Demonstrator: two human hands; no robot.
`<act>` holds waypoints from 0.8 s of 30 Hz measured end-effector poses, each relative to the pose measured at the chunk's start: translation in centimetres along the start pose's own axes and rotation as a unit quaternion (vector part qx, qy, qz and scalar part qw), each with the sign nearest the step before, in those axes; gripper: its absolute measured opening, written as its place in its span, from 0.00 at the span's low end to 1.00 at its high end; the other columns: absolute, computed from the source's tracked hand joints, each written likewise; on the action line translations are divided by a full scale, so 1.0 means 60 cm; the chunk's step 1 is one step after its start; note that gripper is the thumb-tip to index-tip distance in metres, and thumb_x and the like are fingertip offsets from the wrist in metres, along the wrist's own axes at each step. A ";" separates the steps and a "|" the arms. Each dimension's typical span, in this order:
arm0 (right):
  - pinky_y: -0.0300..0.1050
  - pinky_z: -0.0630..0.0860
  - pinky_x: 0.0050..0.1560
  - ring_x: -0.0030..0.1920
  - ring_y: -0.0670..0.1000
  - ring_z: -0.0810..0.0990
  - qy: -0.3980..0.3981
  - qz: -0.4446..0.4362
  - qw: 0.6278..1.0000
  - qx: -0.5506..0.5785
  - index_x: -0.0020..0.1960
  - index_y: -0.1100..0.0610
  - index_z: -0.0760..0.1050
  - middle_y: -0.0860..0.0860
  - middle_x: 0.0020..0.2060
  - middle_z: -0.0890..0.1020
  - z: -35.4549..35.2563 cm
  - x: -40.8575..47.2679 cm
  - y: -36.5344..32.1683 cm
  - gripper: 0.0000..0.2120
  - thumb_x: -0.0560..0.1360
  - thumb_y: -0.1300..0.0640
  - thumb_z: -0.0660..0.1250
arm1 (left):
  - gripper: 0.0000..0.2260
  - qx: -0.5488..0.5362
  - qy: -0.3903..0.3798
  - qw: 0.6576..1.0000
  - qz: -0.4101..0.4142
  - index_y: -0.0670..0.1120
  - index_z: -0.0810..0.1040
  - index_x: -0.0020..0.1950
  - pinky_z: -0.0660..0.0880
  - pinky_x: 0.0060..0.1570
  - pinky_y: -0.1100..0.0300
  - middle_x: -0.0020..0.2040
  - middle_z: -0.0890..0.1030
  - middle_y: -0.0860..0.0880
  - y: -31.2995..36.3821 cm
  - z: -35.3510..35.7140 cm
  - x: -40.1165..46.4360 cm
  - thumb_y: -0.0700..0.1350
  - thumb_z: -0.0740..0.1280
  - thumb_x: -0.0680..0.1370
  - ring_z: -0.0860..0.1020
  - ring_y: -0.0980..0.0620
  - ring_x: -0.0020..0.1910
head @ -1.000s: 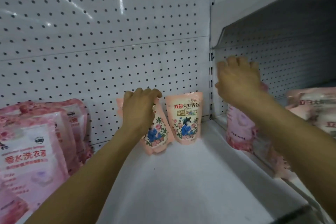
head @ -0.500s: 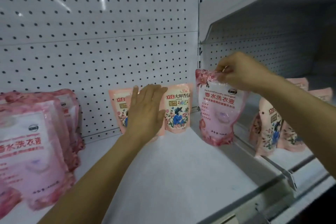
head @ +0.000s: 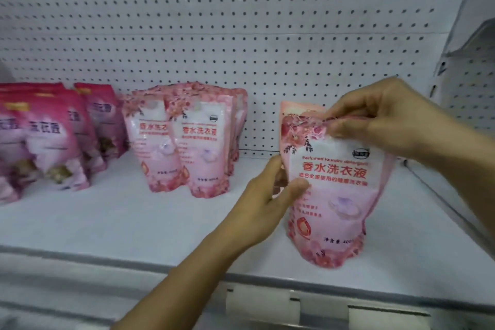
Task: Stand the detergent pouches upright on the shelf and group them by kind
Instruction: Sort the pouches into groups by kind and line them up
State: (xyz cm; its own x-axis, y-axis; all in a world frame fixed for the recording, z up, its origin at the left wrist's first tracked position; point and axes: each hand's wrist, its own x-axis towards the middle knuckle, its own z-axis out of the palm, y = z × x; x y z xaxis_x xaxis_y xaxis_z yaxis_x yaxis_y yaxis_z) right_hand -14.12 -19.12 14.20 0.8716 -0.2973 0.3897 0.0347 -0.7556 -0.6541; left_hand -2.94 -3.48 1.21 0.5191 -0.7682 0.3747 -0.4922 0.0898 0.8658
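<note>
Pink pouch (head: pixel 332 190) upright on shelf (head: pixel 134 217); right hand (head: pixel 380 118) pinching top, left hand (head: pixel 265 203) gripping side.

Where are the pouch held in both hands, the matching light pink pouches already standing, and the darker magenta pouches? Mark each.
held pouch (head: pixel 337 195), head view, front panel below the red lettering.
light pink pouches (head: pixel 206 147), head view, front pouch's label.
magenta pouches (head: pixel 51 142), head view, front pouch's face.
</note>
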 end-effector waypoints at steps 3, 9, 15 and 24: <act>0.33 0.80 0.41 0.36 0.42 0.84 -0.034 -0.051 0.997 0.041 0.43 0.54 0.84 0.51 0.37 0.87 0.067 0.037 -0.040 0.06 0.71 0.64 0.74 | 0.18 -0.032 0.064 0.997 -0.019 0.52 0.69 0.70 0.78 0.58 0.61 0.63 0.81 0.56 -0.003 -0.065 -0.047 0.48 0.65 0.80 0.79 0.58 0.62; 0.53 0.81 0.51 0.40 0.51 0.85 -0.045 -0.100 0.993 0.045 0.40 0.50 0.81 0.49 0.33 0.85 0.221 0.145 -0.115 0.06 0.71 0.60 0.74 | 0.23 0.035 0.252 0.966 -0.054 0.60 0.65 0.66 0.79 0.47 0.64 0.56 0.84 0.54 -0.045 -0.205 -0.101 0.39 0.68 0.79 0.82 0.62 0.51; 0.53 0.81 0.48 0.36 0.42 0.80 -0.011 -0.133 0.991 0.014 0.43 0.48 0.83 0.41 0.31 0.81 0.339 0.224 -0.155 0.03 0.70 0.55 0.74 | 0.36 0.067 0.282 0.951 -0.105 0.61 0.59 0.68 0.82 0.50 0.58 0.54 0.77 0.58 -0.087 -0.286 -0.092 0.32 0.73 0.73 0.80 0.64 0.50; 0.53 0.80 0.52 0.47 0.45 0.82 0.042 -0.137 0.990 -0.015 0.52 0.46 0.81 0.44 0.45 0.84 0.361 0.239 -0.142 0.08 0.76 0.56 0.68 | 0.33 0.048 0.287 0.952 -0.099 0.54 0.61 0.74 0.82 0.51 0.54 0.56 0.78 0.61 -0.122 -0.313 -0.070 0.37 0.72 0.75 0.81 0.55 0.56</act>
State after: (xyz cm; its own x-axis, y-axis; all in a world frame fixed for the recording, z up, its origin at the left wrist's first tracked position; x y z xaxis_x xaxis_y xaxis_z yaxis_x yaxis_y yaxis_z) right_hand 8.66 -4.30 11.34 0.7881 -0.1259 0.6025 0.2481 -0.8309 -0.4981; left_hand 11.62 10.99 -0.44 0.8905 -0.2894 0.3511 -0.3928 -0.0996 0.9142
